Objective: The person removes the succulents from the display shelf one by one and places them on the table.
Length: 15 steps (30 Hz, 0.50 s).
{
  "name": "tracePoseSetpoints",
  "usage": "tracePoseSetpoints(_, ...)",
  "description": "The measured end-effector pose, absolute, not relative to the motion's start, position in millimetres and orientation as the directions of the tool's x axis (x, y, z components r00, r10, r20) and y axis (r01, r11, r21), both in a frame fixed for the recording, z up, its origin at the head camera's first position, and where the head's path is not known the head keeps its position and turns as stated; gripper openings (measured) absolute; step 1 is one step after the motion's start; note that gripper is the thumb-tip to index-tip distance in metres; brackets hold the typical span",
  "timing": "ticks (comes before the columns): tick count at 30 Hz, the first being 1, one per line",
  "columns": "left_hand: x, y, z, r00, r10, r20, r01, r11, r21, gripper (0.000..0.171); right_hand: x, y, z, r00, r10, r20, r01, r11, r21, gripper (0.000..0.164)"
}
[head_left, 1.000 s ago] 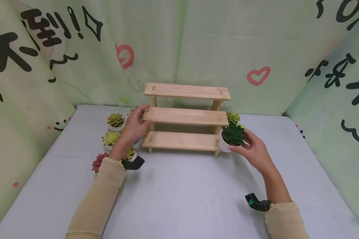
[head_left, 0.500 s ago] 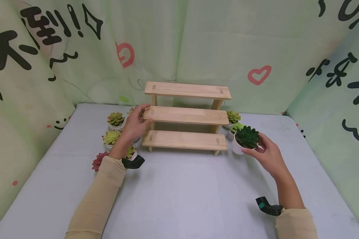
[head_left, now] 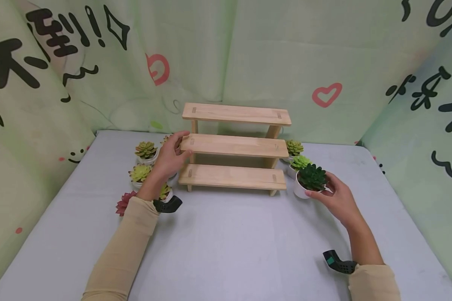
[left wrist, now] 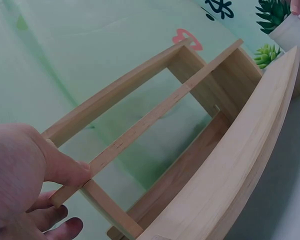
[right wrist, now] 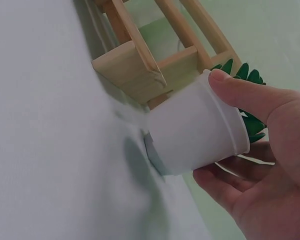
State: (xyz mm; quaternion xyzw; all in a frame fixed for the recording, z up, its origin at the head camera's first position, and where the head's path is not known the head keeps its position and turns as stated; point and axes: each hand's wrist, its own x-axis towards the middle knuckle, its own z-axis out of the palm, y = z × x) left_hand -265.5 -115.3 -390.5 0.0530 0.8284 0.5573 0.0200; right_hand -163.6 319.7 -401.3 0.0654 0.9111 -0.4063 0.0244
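A three-tier wooden plant stand (head_left: 233, 145) stands at the back middle of the table. My left hand (head_left: 169, 158) grips the left end of its middle shelf. In the left wrist view the thumb (left wrist: 72, 167) presses on the board, with fingers beneath it. To the right of the stand, my right hand (head_left: 334, 198) holds a dark green potted succulent (head_left: 312, 177) by its white pot (right wrist: 190, 130). In the right wrist view the thumb lies at the pot's rim and the fingers go round the far side. The pot is tilted, close over the table.
Behind the held pot are a bright green succulent (head_left: 299, 162) and a yellow-green one (head_left: 294, 147). Left of the stand, several potted succulents (head_left: 146, 151) and a dark red one (head_left: 125, 203) are partly hidden by my left arm. A printed curtain (head_left: 271, 62) encloses the table (head_left: 226, 242).
My right hand has moved right with the dark green succulent, from the stand's lower right end to beside the bright green one. My left hand has stayed on the middle shelf.
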Motion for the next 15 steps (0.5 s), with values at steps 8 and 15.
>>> tracePoseSetpoints(8,-264.7,-114.6,-390.6,-0.995,0.098,0.021,0.057,0.378,0.924,0.056,-165.6,320.9,-408.8,-0.988,0.084,-0.126,0.150,0.662,-0.735,0.092)
tracePoseSetpoints(15,-265.1,-115.3,-391.4,-0.995,0.099,0.022,0.058,0.377,0.924,0.056,-168.1,322.4,-415.5,-0.989,0.078,-0.126,0.146,0.665,-0.732,0.092)
